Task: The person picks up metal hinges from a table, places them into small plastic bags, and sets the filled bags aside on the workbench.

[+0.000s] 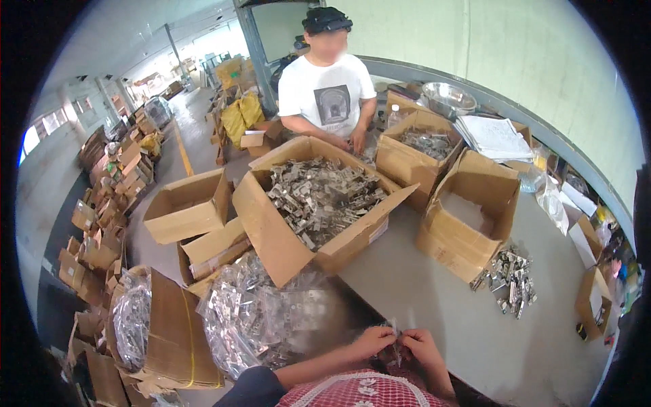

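We are pinching one small silvery stamped-metal part (395, 337) between our left hand (371, 341) and right hand (422, 345) at the near edge of the grey worktable (434, 285), and we are judging that short fingertip grips, held close, suit it best.

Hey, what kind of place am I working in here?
Likely a factory packing or sorting area: an open cardboard box full of small metal parts, a loose pile of parts on the table, stacked boxes along the floor.
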A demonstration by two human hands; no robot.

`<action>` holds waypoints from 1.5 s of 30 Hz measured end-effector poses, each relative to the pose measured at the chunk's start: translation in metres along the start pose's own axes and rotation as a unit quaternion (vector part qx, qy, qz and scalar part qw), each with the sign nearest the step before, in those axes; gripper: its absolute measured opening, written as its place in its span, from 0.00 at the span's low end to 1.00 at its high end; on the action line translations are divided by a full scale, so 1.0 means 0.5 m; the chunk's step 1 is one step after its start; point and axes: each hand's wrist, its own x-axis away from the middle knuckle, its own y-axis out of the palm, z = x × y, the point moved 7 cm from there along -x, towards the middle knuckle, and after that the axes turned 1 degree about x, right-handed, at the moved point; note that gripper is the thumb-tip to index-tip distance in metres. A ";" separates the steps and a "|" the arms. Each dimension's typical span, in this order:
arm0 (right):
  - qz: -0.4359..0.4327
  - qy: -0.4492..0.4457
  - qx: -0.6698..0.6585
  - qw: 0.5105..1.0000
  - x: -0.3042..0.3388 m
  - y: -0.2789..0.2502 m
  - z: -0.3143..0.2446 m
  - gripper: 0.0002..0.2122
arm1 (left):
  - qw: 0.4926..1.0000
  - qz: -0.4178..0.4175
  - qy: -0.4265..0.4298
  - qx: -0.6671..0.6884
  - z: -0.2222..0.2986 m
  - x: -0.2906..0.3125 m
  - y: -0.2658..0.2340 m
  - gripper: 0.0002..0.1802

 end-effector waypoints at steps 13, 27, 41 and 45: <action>0.274 -0.085 0.505 0.814 0.040 -0.244 -0.085 0.14 | 0.851 0.120 0.036 -0.510 0.175 -0.122 0.078 0.15; 0.272 -0.215 0.455 0.820 0.004 -0.215 -0.156 0.12 | 0.786 0.129 0.103 -0.596 0.262 -0.106 0.093 0.11; 0.466 -0.137 0.268 0.832 0.035 -0.468 0.037 0.22 | 0.661 0.303 0.223 -0.649 0.314 -0.098 -0.043 0.08; 0.460 -0.074 0.261 0.846 -0.034 -0.518 0.013 0.19 | 0.636 0.332 0.219 -0.662 0.322 -0.124 -0.054 0.11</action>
